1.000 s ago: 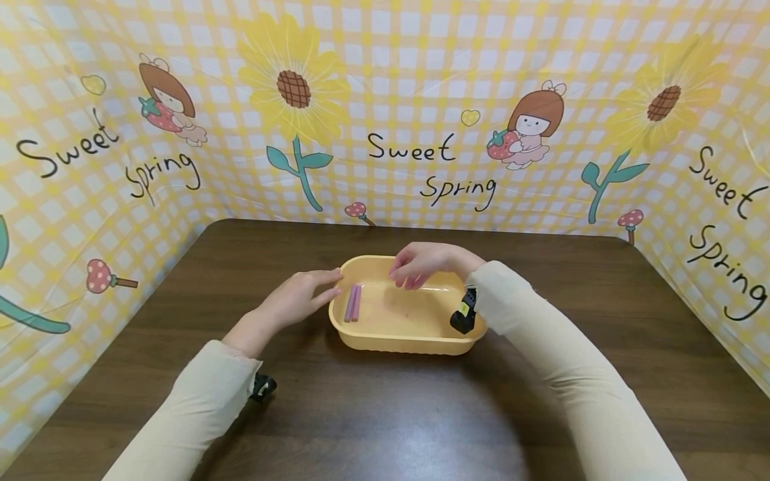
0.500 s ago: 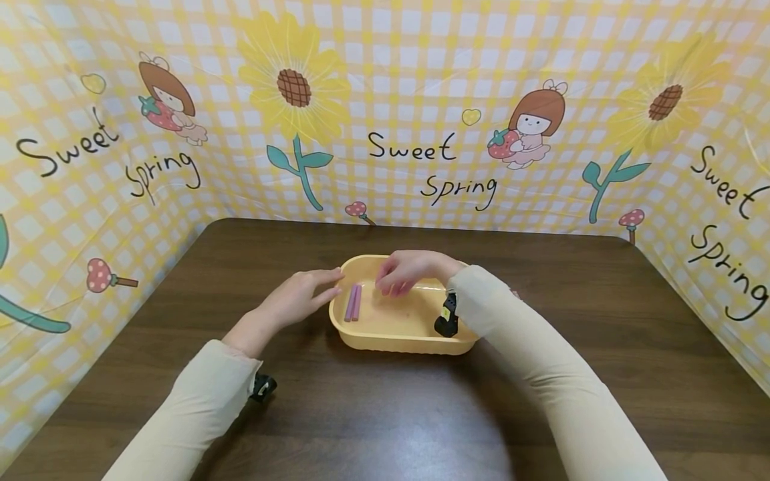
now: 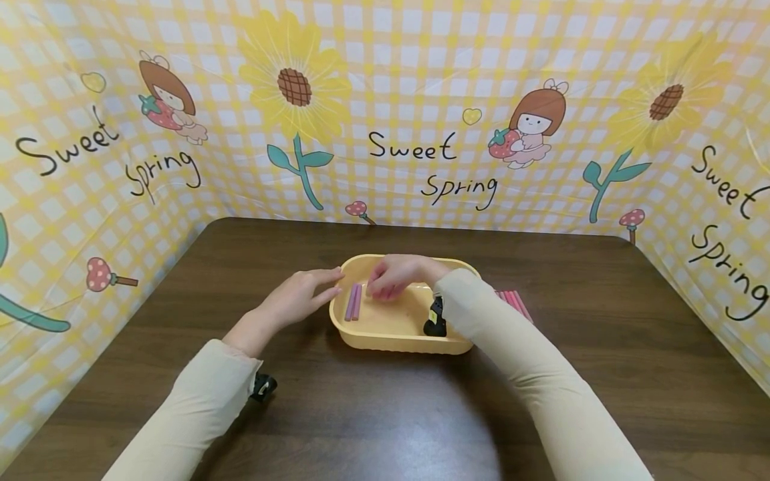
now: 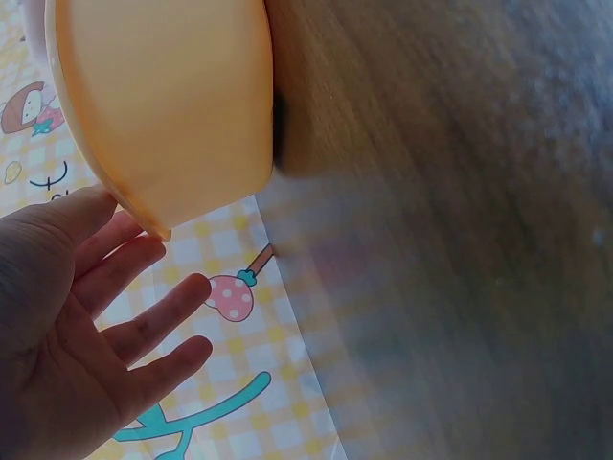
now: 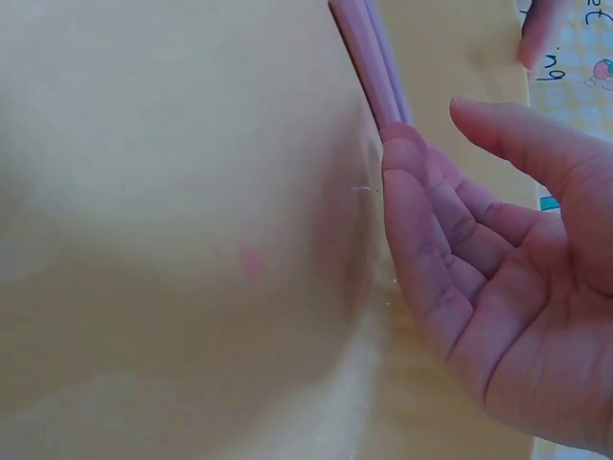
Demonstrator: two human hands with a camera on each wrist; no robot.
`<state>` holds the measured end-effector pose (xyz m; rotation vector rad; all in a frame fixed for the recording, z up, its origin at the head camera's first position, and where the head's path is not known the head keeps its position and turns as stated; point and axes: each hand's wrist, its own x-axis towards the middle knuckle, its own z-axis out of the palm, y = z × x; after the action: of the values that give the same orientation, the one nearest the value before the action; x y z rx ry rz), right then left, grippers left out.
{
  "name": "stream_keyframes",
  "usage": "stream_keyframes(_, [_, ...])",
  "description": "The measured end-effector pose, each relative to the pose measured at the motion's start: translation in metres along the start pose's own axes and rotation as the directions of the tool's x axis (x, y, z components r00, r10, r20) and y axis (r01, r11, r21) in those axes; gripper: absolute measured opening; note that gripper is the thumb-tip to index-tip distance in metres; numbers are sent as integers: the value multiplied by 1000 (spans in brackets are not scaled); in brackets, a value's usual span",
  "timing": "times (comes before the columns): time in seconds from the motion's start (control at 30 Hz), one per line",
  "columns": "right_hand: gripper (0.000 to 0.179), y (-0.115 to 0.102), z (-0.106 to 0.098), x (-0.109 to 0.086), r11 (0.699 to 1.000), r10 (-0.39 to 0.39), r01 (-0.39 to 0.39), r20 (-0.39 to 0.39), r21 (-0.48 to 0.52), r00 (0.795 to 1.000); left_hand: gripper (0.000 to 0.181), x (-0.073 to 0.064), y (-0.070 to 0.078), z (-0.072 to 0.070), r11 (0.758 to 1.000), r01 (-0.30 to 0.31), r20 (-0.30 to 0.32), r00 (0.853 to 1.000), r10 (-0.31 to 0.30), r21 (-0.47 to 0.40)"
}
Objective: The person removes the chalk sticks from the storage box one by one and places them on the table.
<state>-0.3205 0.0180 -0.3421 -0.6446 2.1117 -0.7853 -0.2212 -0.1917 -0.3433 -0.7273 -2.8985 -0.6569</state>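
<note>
Two thin purple sticks [image 3: 353,302] lie side by side in the left end of a yellow plastic basin [image 3: 409,343]. My right hand [image 3: 397,275] is inside the basin, just right of the sticks. In the right wrist view, its bent fingertips reach the near end of the sticks [image 5: 369,57], while the thumb stands apart. Whether the fingertips touch them I cannot tell. My left hand [image 3: 295,297] rests its fingertips against the basin's left rim, and its other fingers [image 4: 158,316] are spread loosely in the left wrist view.
Several pink sticks [image 3: 515,304] lie on the brown wooden table [image 3: 373,414] right of the basin, partly hidden by the right sleeve. A small pink smudge [image 5: 252,262] marks the basin floor. A yellow checked cloth [image 3: 415,87] stands around the table's back and sides.
My right hand has moved left and slightly down inside the basin, toward the purple sticks. The pink sticks have come into view behind the right sleeve. The left hand has stayed put.
</note>
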Motion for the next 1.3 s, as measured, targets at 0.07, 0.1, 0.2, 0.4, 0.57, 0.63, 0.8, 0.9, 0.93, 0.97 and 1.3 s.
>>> stream_keyframes(0.07, [23,-1,1,1,1000,6,-6,-1,17,1000,41,0,0,0,1000,2,1,1000,-2,0])
stream_keyframes(0.1, [23,-1,1,2,1000,8,-8,-2,23,1000,41,0,0,0,1000,3,2,1000,-3,-1])
stream_keyframes(0.2, [22,-1,3,5,999,18,-18,-9,41,1000,41,1,0,0,1000,2,3,1000,-2,0])
stream_keyframes(0.4, [16,-1,5,11,998,27,-26,-9,61,1000,41,1,0,0,1000,-1,3,1000,1,2])
stream_keyframes(0.57, [12,-2,7,15,996,40,-40,-6,78,999,41,1,0,-1,1000,-4,-2,1000,4,-1])
stream_keyframes(0.63, [13,-4,8,16,996,46,-45,-3,78,999,41,1,0,-1,1000,-4,-3,1000,4,-4])
stream_keyframes(0.8, [19,-7,11,16,997,45,-45,2,64,999,41,1,1,-1,1000,3,1,1000,-3,-7])
stream_keyframes(0.9, [24,-8,12,16,998,40,-40,-2,56,999,41,0,1,-1,1000,7,5,1000,-7,-9])
stream_keyframes(0.93, [26,-9,13,16,998,38,-37,-4,54,999,41,0,1,-1,1000,6,5,1000,-6,-8])
stream_keyframes(0.97, [28,-9,13,16,998,36,-36,-7,52,999,41,0,1,-1,1000,5,5,1000,-5,-8])
stream_keyframes(1.3, [29,-12,20,19,996,63,-59,-64,63,996,40,0,2,-2,1000,2,5,1000,-2,-10])
